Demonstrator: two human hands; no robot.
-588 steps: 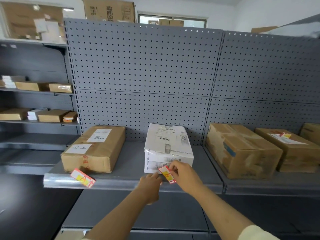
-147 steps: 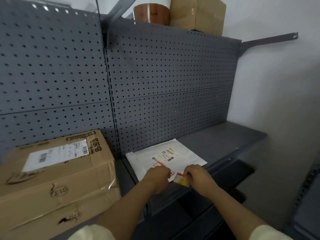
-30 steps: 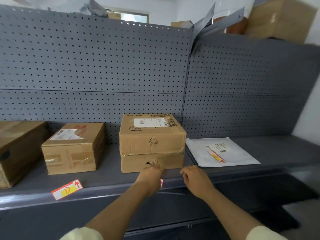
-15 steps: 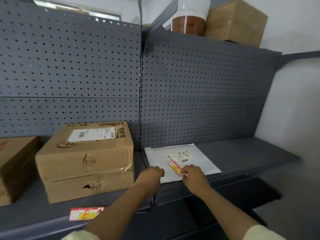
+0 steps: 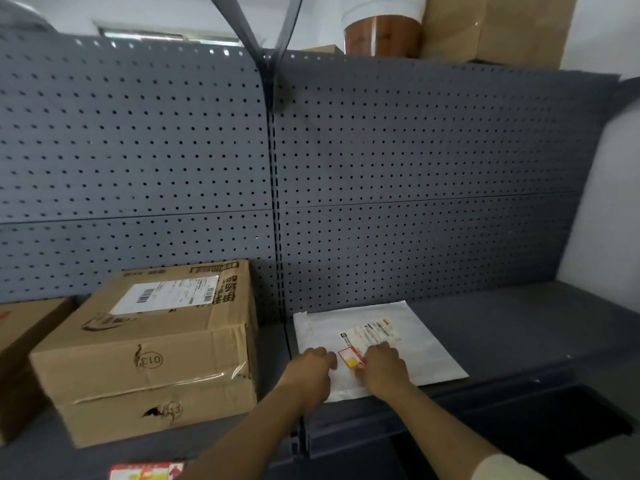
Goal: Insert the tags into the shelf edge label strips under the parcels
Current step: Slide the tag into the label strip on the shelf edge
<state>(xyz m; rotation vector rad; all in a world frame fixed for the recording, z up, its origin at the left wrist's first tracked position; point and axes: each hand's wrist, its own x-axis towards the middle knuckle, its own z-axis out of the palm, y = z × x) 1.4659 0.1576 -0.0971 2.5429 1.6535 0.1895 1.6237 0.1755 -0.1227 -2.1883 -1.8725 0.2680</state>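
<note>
A white padded mailer [image 5: 426, 344] lies flat on the right-hand grey shelf. On it rests a small red and yellow tag [image 5: 350, 358], between my two hands. My right hand [image 5: 386, 374] curls over the tag's right end, with the thumb at its lower edge. My left hand [image 5: 311, 372] rests with curled fingers on the mailer just left of the tag, and nothing shows in it. The shelf's dark edge label strip [image 5: 388, 427] runs below the mailer, under my wrists. A second red tag [image 5: 145, 472] sits at the shelf edge below the taped cardboard box [image 5: 156, 351].
Another cardboard box [image 5: 20, 341] shows at the far left. Grey pegboard [image 5: 415, 168] backs both shelves. A tape roll [image 5: 381, 32] and a brown box [image 5: 502, 26] stand on top. A white wall [image 5: 609, 202] closes the right side. The shelf right of the mailer is bare.
My view has swung right from the boxes to the mailer and moved closer. Both hands have slid up from the shelf edge onto the mailer, closing in on the tag.
</note>
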